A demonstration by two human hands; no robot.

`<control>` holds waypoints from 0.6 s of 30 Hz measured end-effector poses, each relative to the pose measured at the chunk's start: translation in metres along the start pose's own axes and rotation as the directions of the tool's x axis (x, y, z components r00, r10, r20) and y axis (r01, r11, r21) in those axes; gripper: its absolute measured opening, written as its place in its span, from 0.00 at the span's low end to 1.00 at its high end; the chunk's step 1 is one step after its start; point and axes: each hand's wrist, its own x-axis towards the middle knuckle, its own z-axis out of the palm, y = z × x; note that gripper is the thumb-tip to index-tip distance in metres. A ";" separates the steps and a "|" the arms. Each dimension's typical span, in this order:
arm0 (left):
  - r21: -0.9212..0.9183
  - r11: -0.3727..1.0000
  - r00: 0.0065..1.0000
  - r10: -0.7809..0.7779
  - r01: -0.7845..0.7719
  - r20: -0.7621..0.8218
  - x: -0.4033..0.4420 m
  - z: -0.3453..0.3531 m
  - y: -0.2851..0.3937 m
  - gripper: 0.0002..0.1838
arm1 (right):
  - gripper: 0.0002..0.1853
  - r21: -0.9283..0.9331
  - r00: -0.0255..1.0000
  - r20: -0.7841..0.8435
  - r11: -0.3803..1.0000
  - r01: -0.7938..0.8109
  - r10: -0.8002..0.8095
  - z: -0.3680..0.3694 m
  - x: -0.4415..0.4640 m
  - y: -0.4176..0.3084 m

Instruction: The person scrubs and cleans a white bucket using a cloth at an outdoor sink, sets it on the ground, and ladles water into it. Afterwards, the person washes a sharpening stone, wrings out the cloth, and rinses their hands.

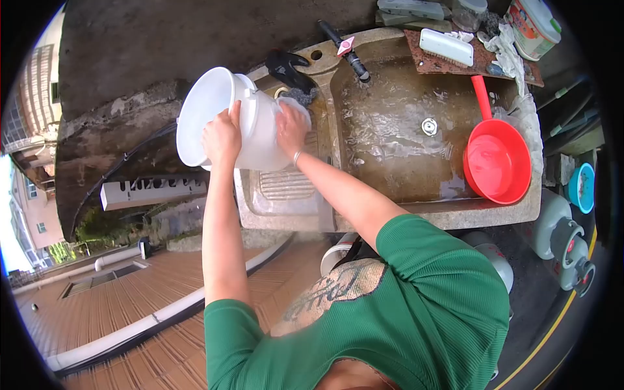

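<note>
Bucket (259, 140) partly blocks drainboard (279, 186); room between tap (351, 56), red dipper (496, 166).

- Stone sink (481, 216): ribbed washboard (286, 185) at left; wet basin at right;
- red dipper (499, 162) at basin's right end; exact support unclear;
- black item (286, 67) on rear left ledge;
- reddish slab (426, 64) across far right corner; bears white brush (446, 45), crumpled white sheet (509, 49)

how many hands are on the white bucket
2: the left hand at the rim of the white bucket, the right hand near its base. No others show.
</note>
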 end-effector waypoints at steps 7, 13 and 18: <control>0.063 0.998 1.000 -0.028 0.028 0.004 0.003 -0.002 0.006 0.29 | 0.19 0.007 0.956 0.014 0.956 -0.292 0.292 0.014 -0.006 0.019; -0.040 0.998 0.998 -0.039 0.041 0.041 0.003 -0.003 0.002 0.26 | 0.15 0.350 0.991 -0.108 0.930 0.109 -0.076 -0.007 -0.049 -0.076; -0.296 0.951 0.986 0.122 -0.085 0.110 -0.013 -0.011 -0.026 0.19 | 0.16 0.186 0.969 -0.015 0.953 -0.239 0.246 0.017 0.013 0.021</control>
